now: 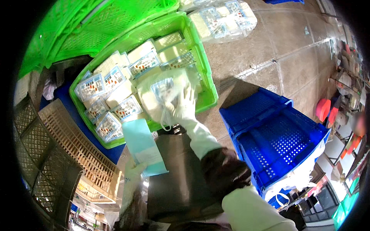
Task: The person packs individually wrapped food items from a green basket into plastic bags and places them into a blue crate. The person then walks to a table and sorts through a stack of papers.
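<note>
My right hand (186, 106), in a white glove, lies with its fingers stretched out against a clear plastic bag (148, 96). The bag sits inside a bright green crate (208, 82) and holds pale packs with a printed label; a loop of its plastic hangs over the crate's near edge. Around it in the crate are several white packs (92, 87) with blue-edged printed labels. Lower left, my gloved left hand (135, 171) grips a light blue sheet (142, 144) at its lower end. The sheet's top reaches the crate's near rim.
More green crates (92, 30) stand at the far left. A bag of similar packs (223, 21) lies on the tiled floor (254, 57) beyond. Blue crates (273, 134) stand to the right, with white bags (293, 181) against them. Beige slatted crates (77, 142) are at left.
</note>
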`<act>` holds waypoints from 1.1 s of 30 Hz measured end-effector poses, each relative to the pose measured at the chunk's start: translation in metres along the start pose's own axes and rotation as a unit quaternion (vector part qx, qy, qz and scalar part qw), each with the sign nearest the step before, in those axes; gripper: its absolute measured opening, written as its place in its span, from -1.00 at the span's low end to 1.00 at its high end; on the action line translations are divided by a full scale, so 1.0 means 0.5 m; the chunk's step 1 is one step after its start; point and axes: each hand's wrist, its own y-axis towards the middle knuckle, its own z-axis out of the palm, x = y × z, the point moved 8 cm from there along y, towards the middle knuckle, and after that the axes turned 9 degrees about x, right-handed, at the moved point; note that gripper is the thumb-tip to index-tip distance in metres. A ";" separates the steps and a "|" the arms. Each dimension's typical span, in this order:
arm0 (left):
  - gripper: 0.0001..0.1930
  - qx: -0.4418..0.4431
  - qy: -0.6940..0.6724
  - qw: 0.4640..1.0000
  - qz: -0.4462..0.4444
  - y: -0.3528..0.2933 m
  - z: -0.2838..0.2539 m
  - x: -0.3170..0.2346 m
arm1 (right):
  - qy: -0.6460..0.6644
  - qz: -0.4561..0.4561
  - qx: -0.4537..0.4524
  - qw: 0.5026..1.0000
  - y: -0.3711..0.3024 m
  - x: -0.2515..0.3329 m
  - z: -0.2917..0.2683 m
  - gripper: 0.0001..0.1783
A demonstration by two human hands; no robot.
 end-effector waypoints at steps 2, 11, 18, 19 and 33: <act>-0.48 -0.028 -0.023 0.999 0.004 -0.020 0.017 -0.027 | 0.015 -0.019 0.108 0.994 -0.071 0.009 0.023 -0.12; -0.45 0.038 0.046 0.998 -0.033 -0.010 0.059 -0.134 | -0.178 0.051 0.127 0.974 0.085 0.045 -0.062 -0.65; -0.43 -0.014 0.083 0.996 0.036 -0.042 -0.008 -0.196 | -0.024 0.078 0.263 0.961 -0.065 0.150 -0.020 -0.64; -0.43 -0.015 0.098 0.994 0.044 -0.054 -0.005 -0.226 | 0.043 0.133 0.260 0.956 -0.092 0.142 -0.005 -0.65; -0.37 0.219 0.108 0.947 0.209 -0.260 0.327 -0.490 | 0.474 0.233 -0.250 0.811 -0.972 0.082 -0.906 -0.78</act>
